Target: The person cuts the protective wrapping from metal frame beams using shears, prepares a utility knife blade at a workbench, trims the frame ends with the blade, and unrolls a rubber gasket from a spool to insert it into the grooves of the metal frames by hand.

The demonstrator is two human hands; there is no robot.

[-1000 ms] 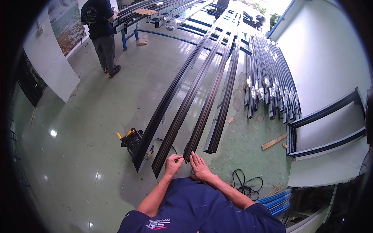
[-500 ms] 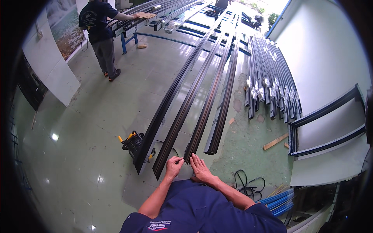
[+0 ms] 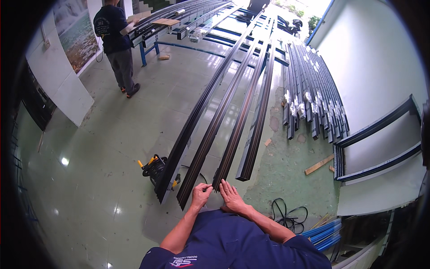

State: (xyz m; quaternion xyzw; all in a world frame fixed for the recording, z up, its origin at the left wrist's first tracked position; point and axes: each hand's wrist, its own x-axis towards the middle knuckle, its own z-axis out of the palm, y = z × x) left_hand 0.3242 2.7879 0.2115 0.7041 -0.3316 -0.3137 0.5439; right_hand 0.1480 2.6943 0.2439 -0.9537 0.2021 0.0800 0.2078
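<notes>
Four long dark profiles stretch away from me, side by side. At the near end of the third profile from the left (image 3: pixel 234 157), my right hand (image 3: pixel 233 199) lies with fingers stretched out flat against it. My left hand (image 3: pixel 201 196) is closed in a pinch just left of that same end; what it holds, if anything, is too small to make out. The second profile (image 3: pixel 197 172) ends close to the left hand. Farther left is the outermost profile (image 3: pixel 177 152), and to the right the fourth one (image 3: pixel 253 148) ends a little farther off.
A black cable reel with yellow handles (image 3: pixel 155 168) stands on the floor at left. Several wrapped profiles (image 3: pixel 309 98) lean along the right wall, near a dark frame (image 3: pixel 380 170). A black cable (image 3: pixel 289 217) lies at lower right. A co-worker (image 3: pixel 114 42) stands at a blue-legged rack.
My hands stay in nearly the same place at the profile's end. The co-worker's hand has drawn back from the wooden board on the rack, and a second board now shows by that hand.
</notes>
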